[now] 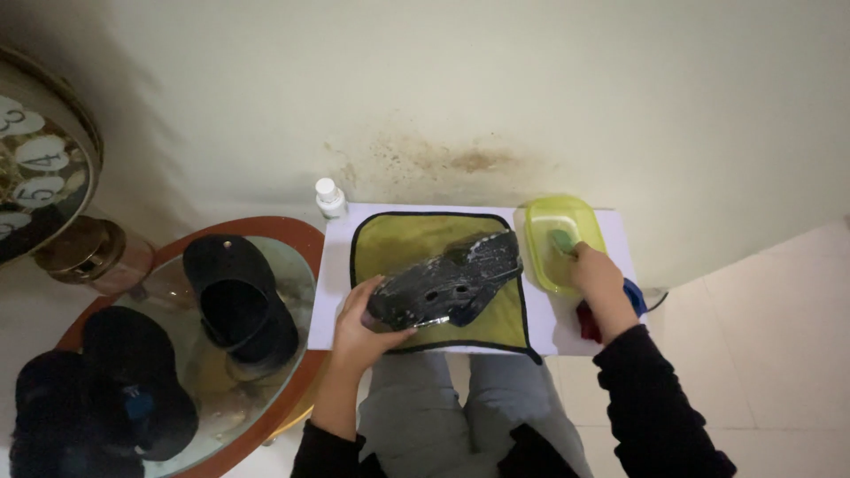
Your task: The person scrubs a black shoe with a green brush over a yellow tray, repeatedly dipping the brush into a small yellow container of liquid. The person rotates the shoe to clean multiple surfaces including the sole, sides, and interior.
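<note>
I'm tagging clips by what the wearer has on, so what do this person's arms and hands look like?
Both hands, the left hand and the right hand, are bare, with no gloves, rings or watch visible. Each arm wears a black long sleeve pushed back from the wrist, leaving the forearms uncovered. No markings show on the sleeves.

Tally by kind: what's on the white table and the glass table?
Black clog shoes: 3, one in the left hand, one and one on the glass table
Yellow cloth: 1
Yellow-green tub: 1
Green sponge in the right hand: 1
White bottle: 1
Total: 7
</note>
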